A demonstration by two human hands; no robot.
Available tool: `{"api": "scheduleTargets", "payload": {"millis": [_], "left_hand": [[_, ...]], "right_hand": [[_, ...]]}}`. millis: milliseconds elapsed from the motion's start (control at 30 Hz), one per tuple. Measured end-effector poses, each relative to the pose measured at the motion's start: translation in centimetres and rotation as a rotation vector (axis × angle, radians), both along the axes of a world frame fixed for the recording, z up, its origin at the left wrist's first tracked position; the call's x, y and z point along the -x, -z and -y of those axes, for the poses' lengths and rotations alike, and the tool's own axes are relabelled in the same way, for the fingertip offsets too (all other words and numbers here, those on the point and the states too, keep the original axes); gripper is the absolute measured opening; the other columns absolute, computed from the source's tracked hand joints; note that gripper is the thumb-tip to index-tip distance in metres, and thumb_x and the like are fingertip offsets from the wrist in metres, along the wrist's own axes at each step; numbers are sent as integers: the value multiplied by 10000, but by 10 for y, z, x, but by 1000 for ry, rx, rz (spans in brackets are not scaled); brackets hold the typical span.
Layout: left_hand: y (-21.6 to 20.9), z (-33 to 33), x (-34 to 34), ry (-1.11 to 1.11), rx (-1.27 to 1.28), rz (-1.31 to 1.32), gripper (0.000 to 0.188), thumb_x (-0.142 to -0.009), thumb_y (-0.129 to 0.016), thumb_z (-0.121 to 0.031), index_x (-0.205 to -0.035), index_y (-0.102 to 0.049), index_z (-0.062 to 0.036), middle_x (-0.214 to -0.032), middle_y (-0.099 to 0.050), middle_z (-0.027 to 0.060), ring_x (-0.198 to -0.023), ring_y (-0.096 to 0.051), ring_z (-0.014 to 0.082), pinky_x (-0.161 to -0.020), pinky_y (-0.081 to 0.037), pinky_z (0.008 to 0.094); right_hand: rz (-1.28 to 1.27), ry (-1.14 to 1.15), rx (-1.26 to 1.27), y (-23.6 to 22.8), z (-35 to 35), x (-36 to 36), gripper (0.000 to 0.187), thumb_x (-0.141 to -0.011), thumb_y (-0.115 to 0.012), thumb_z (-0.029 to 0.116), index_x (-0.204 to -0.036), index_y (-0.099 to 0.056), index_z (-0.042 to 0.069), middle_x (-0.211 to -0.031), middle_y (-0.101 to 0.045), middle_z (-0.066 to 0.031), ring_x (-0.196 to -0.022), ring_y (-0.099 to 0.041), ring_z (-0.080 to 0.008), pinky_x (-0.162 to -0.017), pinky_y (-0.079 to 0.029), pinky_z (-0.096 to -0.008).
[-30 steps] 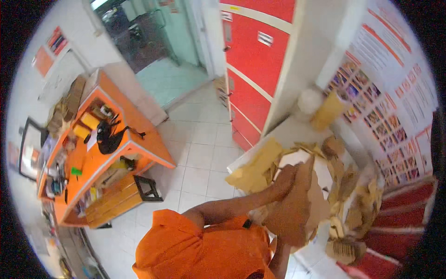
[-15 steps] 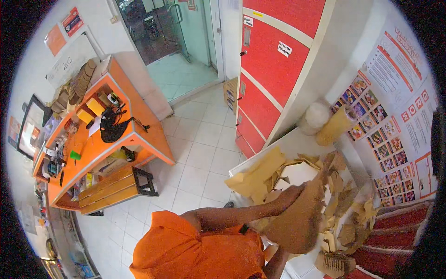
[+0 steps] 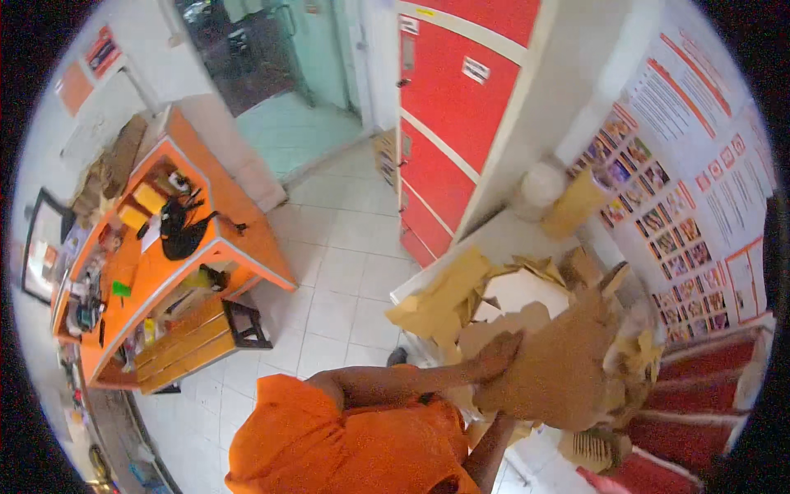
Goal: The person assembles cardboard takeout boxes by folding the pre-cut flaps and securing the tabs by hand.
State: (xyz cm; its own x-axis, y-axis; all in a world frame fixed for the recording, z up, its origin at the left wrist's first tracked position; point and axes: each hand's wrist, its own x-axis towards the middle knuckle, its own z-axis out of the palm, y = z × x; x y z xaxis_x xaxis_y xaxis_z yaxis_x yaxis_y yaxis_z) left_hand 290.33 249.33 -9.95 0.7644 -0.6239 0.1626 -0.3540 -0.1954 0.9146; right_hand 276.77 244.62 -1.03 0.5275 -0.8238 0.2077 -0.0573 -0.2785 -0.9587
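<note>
A large torn sheet of brown cardboard (image 3: 559, 362) is held between my hands, tilted over a pile of scraps. My left hand (image 3: 499, 354) is closed on its left part, with the fingers on the upper face. From the lower edge my right hand (image 3: 504, 424) reaches the cardboard's near edge and holds it from beneath; its fingers are hidden behind the sheet. Beyond it, torn cardboard pieces (image 3: 444, 296) lie heaped around a white surface (image 3: 527, 292) on the table.
A clear bag of yellowish contents (image 3: 576, 206) and a round whitish container (image 3: 543, 183) stand behind the pile. Red lockers (image 3: 461, 107) rise ahead. At left are an orange counter (image 3: 239, 243) and a wooden bench (image 3: 185, 346). A red-and-white striped surface (image 3: 699, 395) lies at right.
The cardboard has swung up and right and turned its broad face toward me. My left hand has drawn back from its far edge to its left part. The whole view has shifted slightly.
</note>
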Motion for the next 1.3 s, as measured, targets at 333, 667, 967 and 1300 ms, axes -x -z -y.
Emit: {"api": "scheduleTargets", "payload": {"millis": [333, 667, 967, 1300], "left_hand": [[-126, -77, -5, -4, 482, -674, 443, -929, -634, -343, -1223, -568, -19, -1105, -618, 99, -1019, -600, 205, -890, -481, 356], [-172, -146, -83, 174, 14, -538, 395, -908, -699, -329, -1109, -655, 9, -946, -682, 12, -832, -614, 80, -751, -507, 251], [-124, -179, -84, 418, -265, -805, 610, -860, -738, -288, -1299, -511, 71, -1143, -655, 112, -1086, -606, 169, -959, -464, 300], [-133, -178, -22, 734, 294, -1395, 1557, -406, -666, -904, -1491, -190, 106, -1502, -341, 264, -1381, -391, 335, -1154, -291, 415]], "right_hand": [[99, 448, -22, -36, 13, -31, 517, -971, -596, 330, -1362, -513, 3, -1317, -549, -129, -1161, -522, -247, -1011, -417, -375], [252, -280, -667, -90, 82, 37, 766, -951, -401, 653, -1513, -256, 154, -1396, -483, -161, -1163, -571, -313, -816, -549, -454], [-180, -573, -716, -42, 83, 91, 711, -801, -791, 236, -1374, -437, 9, -1284, -570, -112, -1092, -605, -236, -866, -526, -349], [-316, -410, -522, -27, 23, 139, 311, -812, -737, 144, -1064, -653, -18, -942, -670, -41, -930, -602, -142, -846, -475, -291]]}}
